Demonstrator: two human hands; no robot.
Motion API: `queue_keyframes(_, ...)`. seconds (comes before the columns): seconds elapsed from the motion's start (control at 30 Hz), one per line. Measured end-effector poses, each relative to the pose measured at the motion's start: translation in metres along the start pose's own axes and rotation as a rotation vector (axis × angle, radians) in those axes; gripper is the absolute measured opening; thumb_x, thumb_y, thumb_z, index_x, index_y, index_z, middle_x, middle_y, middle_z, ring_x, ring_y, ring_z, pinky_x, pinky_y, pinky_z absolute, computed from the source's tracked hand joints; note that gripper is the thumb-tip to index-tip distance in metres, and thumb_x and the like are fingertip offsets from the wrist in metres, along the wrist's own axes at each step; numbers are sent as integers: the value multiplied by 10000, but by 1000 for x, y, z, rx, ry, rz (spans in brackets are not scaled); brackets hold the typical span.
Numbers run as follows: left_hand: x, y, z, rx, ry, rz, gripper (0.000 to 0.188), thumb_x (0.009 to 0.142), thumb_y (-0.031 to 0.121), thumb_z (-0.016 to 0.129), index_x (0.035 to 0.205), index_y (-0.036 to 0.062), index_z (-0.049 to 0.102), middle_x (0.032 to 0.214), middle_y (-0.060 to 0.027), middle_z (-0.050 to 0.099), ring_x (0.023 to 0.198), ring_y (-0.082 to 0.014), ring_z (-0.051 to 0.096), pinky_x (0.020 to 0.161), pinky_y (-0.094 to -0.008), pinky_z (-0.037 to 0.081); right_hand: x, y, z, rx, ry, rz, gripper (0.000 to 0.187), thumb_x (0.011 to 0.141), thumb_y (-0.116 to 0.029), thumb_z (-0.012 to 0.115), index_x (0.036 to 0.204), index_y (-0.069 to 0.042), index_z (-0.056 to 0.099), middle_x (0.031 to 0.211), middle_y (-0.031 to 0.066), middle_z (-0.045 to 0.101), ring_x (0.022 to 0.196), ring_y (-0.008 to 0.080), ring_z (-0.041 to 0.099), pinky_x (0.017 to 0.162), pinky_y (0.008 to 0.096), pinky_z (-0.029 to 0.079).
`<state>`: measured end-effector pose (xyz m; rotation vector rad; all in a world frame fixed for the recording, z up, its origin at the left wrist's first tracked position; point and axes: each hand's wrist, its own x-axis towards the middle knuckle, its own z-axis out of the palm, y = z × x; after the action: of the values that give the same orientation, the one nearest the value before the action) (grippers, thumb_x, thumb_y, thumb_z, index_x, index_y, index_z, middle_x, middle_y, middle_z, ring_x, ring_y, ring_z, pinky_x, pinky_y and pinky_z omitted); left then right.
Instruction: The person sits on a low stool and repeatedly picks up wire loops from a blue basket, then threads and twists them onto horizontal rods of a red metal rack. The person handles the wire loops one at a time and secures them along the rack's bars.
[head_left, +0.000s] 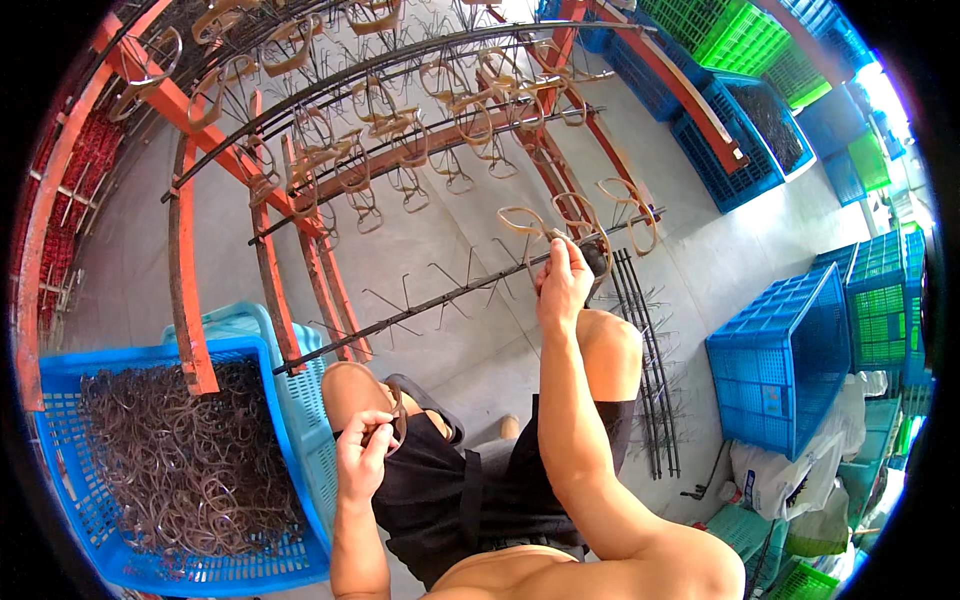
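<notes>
My right hand (562, 285) reaches up to a dark rod (440, 300) fitted with thin wire hooks. Its fingers pinch a brown eyeglass frame (520, 221) beside the rod; the exact grip point is partly hidden. Another eyeglass frame (640, 232) hangs near the rod's right end. Low on the left, above my knee, my left hand (364, 456) is closed on a brown eyeglass frame (400, 420), seen nearly edge-on. Along the left part of the rod the hooks are bare. Left of my left hand, a blue basket (255, 352) holds a tangled heap of eyeglass frames (190, 460).
An orange metal rack (180, 260) supports more rods with hanging frames. Spare hooked rods (645, 370) lie on the floor by my right knee. Blue crates (750, 370) and plastic bags (790, 470) stand at right; another blue crate (740, 140) with dark contents is farther back.
</notes>
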<state>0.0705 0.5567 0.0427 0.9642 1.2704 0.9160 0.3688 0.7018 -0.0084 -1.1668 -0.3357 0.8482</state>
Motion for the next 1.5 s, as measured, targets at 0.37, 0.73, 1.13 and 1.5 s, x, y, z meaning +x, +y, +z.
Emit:
queue_keyframes(0.37,6,-1,12,60,-27,8,96,859,49,524,949,25,549,892,-48,634,645,-57,539,595,-197,455,-5,8,-5,225,-41,12,153,905,-148,540,958,-15,595,585,-28,431,423,58,391,380,199,315)
queue_keyframes(0.73,6,-9,21,-51,-98,24,183,895,72,519,1061,-5,521,767,-26,596,682,-78,560,626,-211,471,-26,7,-3,-228,-162,-92,202,890,-134,574,1044,-8,611,562,-50,476,408,18,383,371,171,327)
queue_keyframes(1.13,-3,2,17,136,86,26,272,921,201,523,881,-60,589,727,-138,660,638,-188,654,616,-277,546,-14,-2,-6,-273,-150,-101,199,878,-161,591,998,-9,633,548,-52,472,408,12,396,370,176,325)
queue_keyframes(1.5,-1,18,28,-50,-23,38,241,918,199,531,876,-32,586,605,-63,594,562,-135,623,526,-250,548,-17,-6,0,-329,-105,-101,210,896,-181,555,1020,-28,628,588,-64,450,458,18,367,396,187,340)
